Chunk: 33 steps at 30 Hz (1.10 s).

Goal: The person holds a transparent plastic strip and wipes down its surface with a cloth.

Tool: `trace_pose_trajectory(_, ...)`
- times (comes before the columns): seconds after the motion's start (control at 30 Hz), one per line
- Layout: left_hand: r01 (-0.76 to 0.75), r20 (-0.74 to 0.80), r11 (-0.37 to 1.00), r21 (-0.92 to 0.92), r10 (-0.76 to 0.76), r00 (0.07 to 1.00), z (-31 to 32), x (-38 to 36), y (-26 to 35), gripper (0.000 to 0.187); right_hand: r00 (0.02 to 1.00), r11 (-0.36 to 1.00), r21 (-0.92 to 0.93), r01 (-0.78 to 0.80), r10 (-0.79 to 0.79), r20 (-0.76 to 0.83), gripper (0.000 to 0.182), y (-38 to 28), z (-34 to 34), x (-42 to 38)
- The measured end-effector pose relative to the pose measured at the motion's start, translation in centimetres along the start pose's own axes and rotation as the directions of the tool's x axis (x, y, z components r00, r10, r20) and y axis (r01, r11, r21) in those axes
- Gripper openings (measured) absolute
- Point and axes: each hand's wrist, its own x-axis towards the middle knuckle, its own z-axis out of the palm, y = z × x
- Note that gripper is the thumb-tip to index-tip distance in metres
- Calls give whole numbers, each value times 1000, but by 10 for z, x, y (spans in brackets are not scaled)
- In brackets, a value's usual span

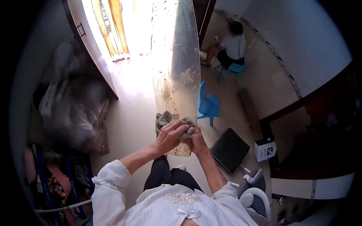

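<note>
A long, clear plastic-like sheet, stained with brown specks and smudges, runs from the top of the view down to just in front of my body. My left hand has its fingers closed on a crumpled grey-green rag, which lies against the lower part of the sheet. Beside it, my right hand grips the sheet's right edge. Some of the rag bunches up between the two hands and touches the right fingers. The right thumb and palm are partly hidden.
A blue plastic chair stands right of the sheet. Farther back, a person sits on a blue stool. A dark flat board, a white box and a grey-white seat are at right. Plastic-covered items fill the left.
</note>
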Motion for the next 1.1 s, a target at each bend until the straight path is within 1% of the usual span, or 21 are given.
trace_pose_trajectory(0.03, -13, -37, 1000, 28, 14, 999, 0, 12, -3, 44, 986, 1000, 8, -16, 17, -164, 37, -16, 30, -8)
trace_pose_trajectory(0.07, -29, -76, 998, 56, 33, 997, -4, 28, -9, 40, 986, 1000, -1, -28, 27, -164, 37, -17, 30, -9)
trace_pose_trajectory(0.13, 174, -127, 976, 134, -157, 979, -3, 63, -35, 24, 994, 994, 28, -109, 108, 32, 48, -23, 28, -10)
trace_pose_trajectory(0.17, 243, -143, 958, 156, -221, 965, -7, 81, -52, 22, 994, 995, 10, -104, 104, 22, 55, -26, 37, -10)
trace_pose_trajectory(0.27, 365, -238, 918, 153, -324, 916, -15, 113, -88, 21, 996, 996, 21, -85, 85, 39, 54, -23, 41, -9)
trace_pose_trajectory(0.33, 316, -248, 949, 19, -301, 921, -16, 113, -78, 21, 995, 996, 11, -85, 84, 45, 54, -25, 39, -7)
trace_pose_trajectory(0.4, 346, -31, 930, -121, -352, 935, -13, 86, -50, 21, 998, 997, 43, -65, 65, 4, 55, -27, 34, -12)
trace_pose_trajectory(0.43, 276, -7, 954, -119, -279, 960, -5, 66, -37, 22, 995, 996, 67, -58, 63, -72, 44, -27, 29, -11)
trace_pose_trajectory(0.47, 197, 14, 973, -117, -197, 980, 0, 47, -27, 24, 997, 997, 68, -43, 47, -68, 44, -23, 20, -8)
trace_pose_trajectory(0.53, 207, 47, 966, -158, -202, 978, 7, 25, -12, 29, 991, 995, 40, -87, 90, -103, 27, -19, 2, -5)
trace_pose_trajectory(0.57, 212, 29, 965, -155, -210, 977, 11, 16, -7, 31, 981, 996, -19, -89, 84, -175, 21, -17, 4, -3)
trace_pose_trajectory(0.67, 159, -16, 987, -37, -160, 987, 8, 17, -7, 34, 976, 996, 1, -93, 91, -199, 21, -11, 15, 4)
trace_pose_trajectory(0.7, 215, -79, 977, 7, -213, 974, 9, 25, -16, 31, 984, 992, 20, -129, 130, -118, 22, -11, 16, 5)
trace_pose_trajectory(0.77, 351, -231, 936, 34, -335, 914, 7, 53, -36, 21, 984, 986, 42, -159, 161, -69, 38, -6, 27, 10)
trace_pose_trajectory(0.8, 369, -337, 928, 53, -331, 881, 3, 68, -51, 19, 985, 985, 56, -162, 165, -44, 44, -6, 36, 11)
trace_pose_trajectory(0.87, 439, -356, 883, 163, -362, 862, -2, 84, -82, 20, 985, 984, 72, -165, 167, -33, 51, -2, 43, 15)
trace_pose_trajectory(0.93, 441, -343, 883, 161, -369, 864, 2, 84, -82, 21, 985, 981, 93, -169, 171, -18, 52, -1, 42, 19)
trace_pose_trajectory(0.97, 455, -330, 877, 156, -388, 860, 5, 80, -79, 23, 986, 984, 85, -159, 162, -25, 46, 2, 39, 18)
trace_pose_trajectory(1.0, 463, -276, 884, 60, -431, 859, 5, 70, -68, 26, 990, 987, 89, -136, 139, -26, 46, 6, 35, 20)
trace_pose_trajectory(1.07, 418, -115, 901, 114, -406, 907, 12, 33, -39, 26, 975, 987, 47, -155, 161, -157, 34, 12, 20, 23)
trace_pose_trajectory(1.1, 386, -139, 916, 109, -371, 918, 16, 18, -26, 25, 981, 981, 88, -172, 179, -75, 27, 10, 7, 21)
